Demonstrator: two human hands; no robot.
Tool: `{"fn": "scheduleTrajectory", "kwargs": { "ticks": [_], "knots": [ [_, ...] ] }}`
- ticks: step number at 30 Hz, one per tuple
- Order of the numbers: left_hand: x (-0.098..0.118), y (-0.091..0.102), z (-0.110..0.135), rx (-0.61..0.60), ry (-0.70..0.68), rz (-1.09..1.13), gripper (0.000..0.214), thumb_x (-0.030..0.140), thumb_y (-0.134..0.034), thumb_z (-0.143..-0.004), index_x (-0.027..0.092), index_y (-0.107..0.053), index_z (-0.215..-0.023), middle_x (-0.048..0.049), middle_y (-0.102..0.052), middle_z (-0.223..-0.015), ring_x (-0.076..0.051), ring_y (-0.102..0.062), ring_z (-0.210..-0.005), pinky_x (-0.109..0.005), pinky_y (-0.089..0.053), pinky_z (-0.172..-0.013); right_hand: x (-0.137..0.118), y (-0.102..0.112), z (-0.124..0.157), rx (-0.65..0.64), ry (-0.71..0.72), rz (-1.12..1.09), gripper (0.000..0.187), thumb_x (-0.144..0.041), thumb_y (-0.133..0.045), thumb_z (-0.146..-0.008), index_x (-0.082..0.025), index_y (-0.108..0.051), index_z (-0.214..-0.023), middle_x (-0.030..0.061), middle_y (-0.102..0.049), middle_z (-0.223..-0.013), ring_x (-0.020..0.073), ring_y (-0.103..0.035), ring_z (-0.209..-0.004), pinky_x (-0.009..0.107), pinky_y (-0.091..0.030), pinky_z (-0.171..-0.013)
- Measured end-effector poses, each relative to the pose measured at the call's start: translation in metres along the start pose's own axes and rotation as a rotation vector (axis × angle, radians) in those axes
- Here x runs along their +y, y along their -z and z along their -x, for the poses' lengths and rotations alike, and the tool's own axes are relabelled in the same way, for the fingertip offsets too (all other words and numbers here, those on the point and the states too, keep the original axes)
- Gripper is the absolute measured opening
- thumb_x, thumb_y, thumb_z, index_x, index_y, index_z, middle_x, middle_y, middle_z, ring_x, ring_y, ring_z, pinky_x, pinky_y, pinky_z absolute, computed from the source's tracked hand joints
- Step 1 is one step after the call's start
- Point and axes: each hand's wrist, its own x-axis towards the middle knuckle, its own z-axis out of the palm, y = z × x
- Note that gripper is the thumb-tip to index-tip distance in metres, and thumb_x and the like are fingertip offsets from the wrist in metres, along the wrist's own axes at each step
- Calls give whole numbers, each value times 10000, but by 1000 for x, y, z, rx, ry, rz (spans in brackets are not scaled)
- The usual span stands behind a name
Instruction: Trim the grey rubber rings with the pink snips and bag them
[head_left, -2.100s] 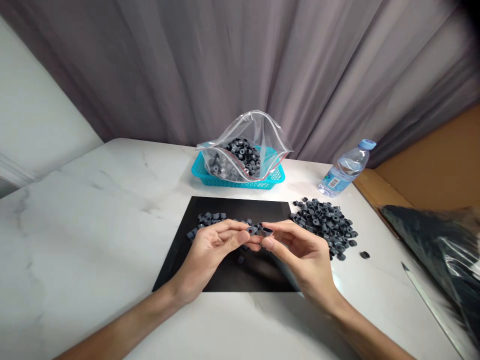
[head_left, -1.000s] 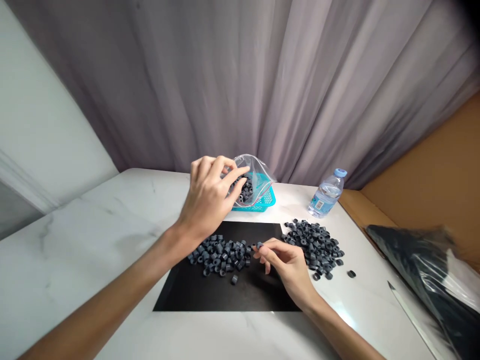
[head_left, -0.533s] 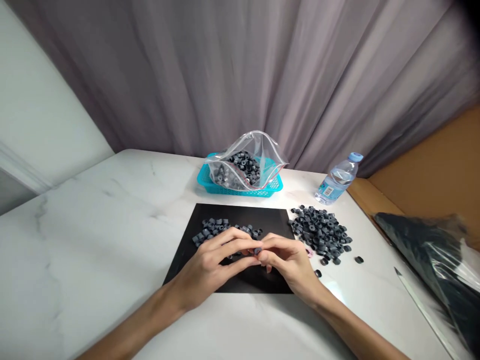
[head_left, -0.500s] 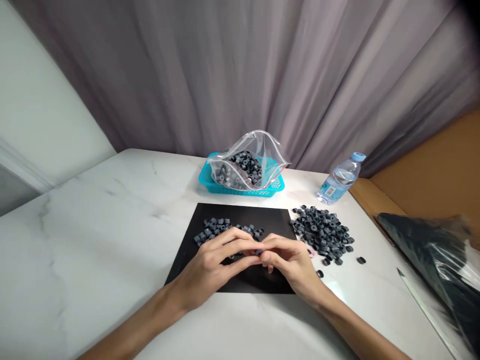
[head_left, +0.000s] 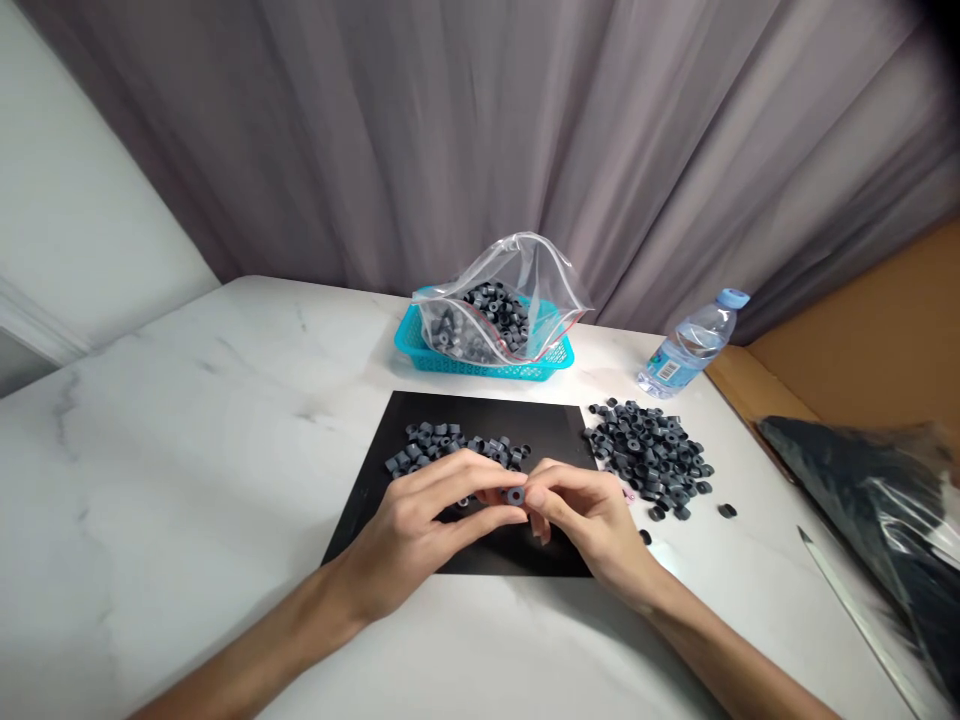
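Observation:
Between the thumb and fingertips of my left hand (head_left: 431,520) is a small grey plastic ring-shaped piece (head_left: 515,496), its round hole facing me. My right hand (head_left: 581,510) is pinched right beside it, thumb and forefinger tips against the piece's right side; whatever sits between them is hidden. Both hands are over a black mat (head_left: 360,510). Behind my fingers, a cluster of similar grey pieces (head_left: 427,440) lies on the mat, partly covered by my left hand. To the right, a larger pile of dark grey pieces (head_left: 652,450) spreads over the table.
A turquoise basket (head_left: 409,350) at the back holds an open clear zip bag (head_left: 555,285) of grey pieces. A water bottle (head_left: 690,345) stands behind the pile. At the right are a plastic-wrapped dark package (head_left: 847,500), a cardboard box (head_left: 862,340) and a pale strip (head_left: 855,610).
The grey piece has turned so that its hole shows between my fingertips. My right fingertips have shifted slightly right, and the view has tilted down a little.

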Motion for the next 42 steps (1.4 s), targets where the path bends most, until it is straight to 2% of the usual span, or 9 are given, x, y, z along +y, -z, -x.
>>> {"fn": "scheduleTrajectory", "kwargs": {
  "ticks": [9, 11, 13, 15, 19, 25, 30, 36, 42],
  "knots": [
    [0, -1, -1, 13, 1, -22, 319, 91, -685, -925, 226, -684, -1214, -27, -715, -1032, -147, -700, -937, -240, -563, -861, -10, -2, -1, -22, 39, 116, 294, -405, -606, -998, -194, -683, -808, -11, -620, -734, 99, -556, -576, 248, -469, -586],
    [1, -2, -1, 19, 14, -30, 306, 110, -701, -918, 225, -693, -1201, -26, -725, -1028, -150, -703, -931, -245, -565, -862, -18, 12, -4, -67, 93, 377, 312, -408, -542, -1031, -200, -676, -840, 6, -641, -777, 127, -594, -650, 270, -484, -636],
    [3, -2, -2, 21, 39, -36, 297, 132, -716, -912, 226, -703, -1194, -25, -735, -1026, -155, -704, -930, -252, -566, -864, -28, 32, -6, -130, 127, 804, 235, -399, -567, -1020, -219, -690, -931, 33, -673, -903, 179, -634, -837, 305, -499, -736],
    [5, -2, -3, 24, 70, -28, 284, 145, -720, -912, 234, -716, -1181, -18, -745, -1030, -156, -704, -937, -253, -563, -874, -36, 55, -5, -87, 120, 1140, 208, -440, -643, -968, -244, -682, -1022, 49, -673, -1026, 226, -631, -972, 335, -512, -779],
    [12, -3, -6, 26, 178, 44, 236, 179, -705, -930, 261, -747, -1148, 8, -771, -1049, -144, -716, -949, -243, -553, -907, -38, 85, 0, -111, -9, 1335, 266, -407, -702, -932, -263, -634, -1146, 46, -669, -1059, 232, -647, -946, 354, -531, -778],
    [17, -7, -11, 24, 436, 231, 194, 281, -697, -941, 312, -779, -1114, 25, -768, -1041, -149, -733, -949, -245, -549, -904, -23, 84, 2, -239, 50, 1386, 107, -298, -561, -1024, -221, -631, -1000, 59, -663, -966, 238, -602, -915, 373, -497, -792],
    [15, -9, -12, 42, 592, 444, 238, 296, -727, -915, 317, -753, -1150, 22, -765, -1058, -154, -736, -1010, -239, -549, -949, -21, 77, 1, -106, 151, 1465, 258, -300, -431, -1065, -208, -578, -873, 61, -613, -826, 245, -554, -820, 378, -442, -722],
    [14, -7, -14, 123, 639, 510, 94, 283, -768, -873, 238, -743, -951, 12, -771, -948, -149, -742, -920, -242, -571, -898, -35, 63, 6, 99, 48, 965, 215, -373, -377, -1089, -235, -498, -977, 6, -583, -844, 148, -551, -714, 281, -443, -670],
    [15, -4, -14, 74, 598, 399, 167, 320, -682, -938, 284, -794, -1056, -7, -751, -980, -139, -688, -894, -225, -564, -820, -34, 43, 10, 162, 132, 766, 228, -345, -349, -1097, -227, -539, -1050, -4, -564, -805, 137, -536, -690, 250, -444, -640]
  ]
}}
